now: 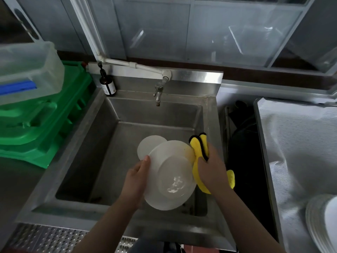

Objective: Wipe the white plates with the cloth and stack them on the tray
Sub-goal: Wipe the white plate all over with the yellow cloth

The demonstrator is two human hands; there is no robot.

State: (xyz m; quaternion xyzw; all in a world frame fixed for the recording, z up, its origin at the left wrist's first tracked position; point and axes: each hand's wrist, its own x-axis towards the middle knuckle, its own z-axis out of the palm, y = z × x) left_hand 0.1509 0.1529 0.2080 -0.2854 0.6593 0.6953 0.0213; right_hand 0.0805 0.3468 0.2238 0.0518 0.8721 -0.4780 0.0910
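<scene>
White plate tilted over the sink, face toward the camera. Left hand grips its left rim, thumb on top; right hand clutches the yellow cloth against its right rim. Second plate lies beyond the left hand.

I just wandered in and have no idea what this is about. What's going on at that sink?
A person is wiping dishes over a stainless steel sink. The left hand holds a round white plate by its edge, while the right hand grips a yellow cloth with black trim against the plate's rim. Another white plate lies behind it. A stack of white plates sits at the right.
</scene>
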